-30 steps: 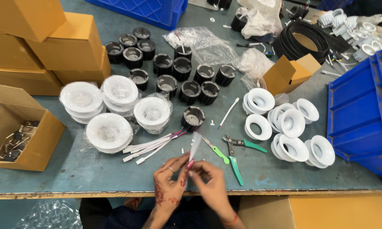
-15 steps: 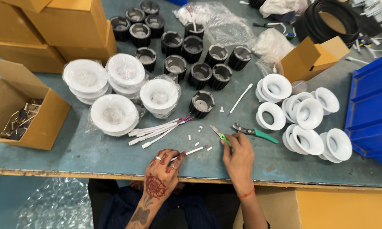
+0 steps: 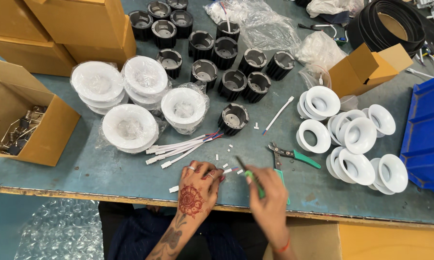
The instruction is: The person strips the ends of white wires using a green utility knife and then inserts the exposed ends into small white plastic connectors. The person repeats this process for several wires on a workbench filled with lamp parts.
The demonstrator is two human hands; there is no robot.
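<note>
Left hand (image 3: 197, 188), near edge of the table (image 3: 82, 173): fingers pressed down on a short white cable (image 3: 230, 170) (red and blue ends showing). Right hand (image 3: 270, 200), just beside it: clenched around a green-handled tool (image 3: 251, 176), tip at the cable. Cable bundle (image 3: 183, 147) lies behind the left hand; green-handled pliers (image 3: 294, 155) behind the right; black housings (image 3: 226, 62) toward the far edge.
</note>
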